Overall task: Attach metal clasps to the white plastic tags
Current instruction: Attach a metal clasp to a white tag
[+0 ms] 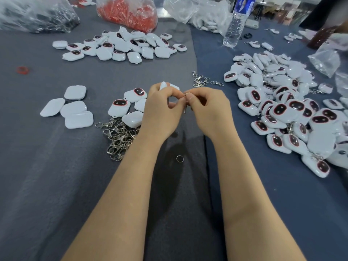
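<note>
Bare forearms (131, 194) reach over the table (56, 176), its grey cloth meeting blue cloth (273, 194) on the right. The left hand (162, 110) has its grip curled round a white tag (163, 85); the right hand (209, 108) pinches a metal clasp (185, 103), seemingly at the tag's loop. Just left lie loose clasps (118, 138), right a heap of tags (282, 110), a water bottle (233, 25) and plastic bags (128, 12) beyond, toward the far edge.

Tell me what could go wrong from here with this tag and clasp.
1. The right hand pinches the clasp by fingertips only; it might slip onto the cloth.
2. The left hand grips the white tag, which may twist during threading.
3. The loose ring below the wrists could get brushed away.
</note>
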